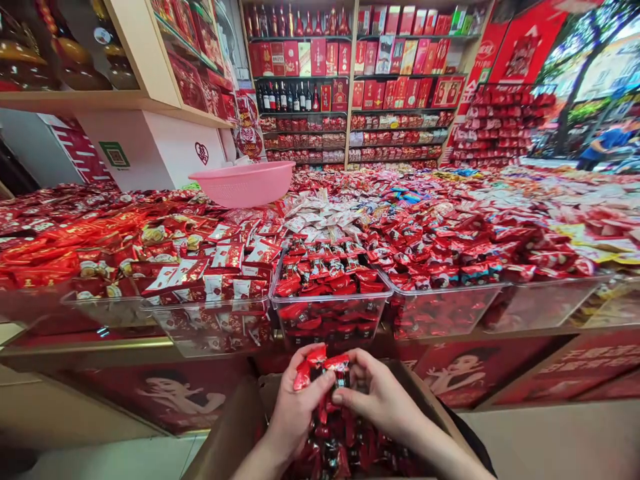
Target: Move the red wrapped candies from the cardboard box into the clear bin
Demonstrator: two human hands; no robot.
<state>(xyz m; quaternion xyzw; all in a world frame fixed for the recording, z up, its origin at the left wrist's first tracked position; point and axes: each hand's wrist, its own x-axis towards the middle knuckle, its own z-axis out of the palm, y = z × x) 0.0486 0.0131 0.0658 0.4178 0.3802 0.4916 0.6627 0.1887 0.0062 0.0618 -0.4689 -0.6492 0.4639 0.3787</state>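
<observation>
My left hand [295,407] and my right hand [383,397] meet low in the middle, both closed around a bunch of red-wrapped candies [325,370]. They hover over an open cardboard box [235,427] holding many more red candies [345,453]. Just beyond the hands stands a clear plastic bin [330,313] filled with the same red and black wrapped candies.
A long counter carries several clear bins heaped with red, white and mixed candy wrappers. A pink plastic basket [245,183] sits on the heap at the back. Shelves of red gift boxes and bottles [350,73] line the far wall. A person in blue [605,143] bends outside at right.
</observation>
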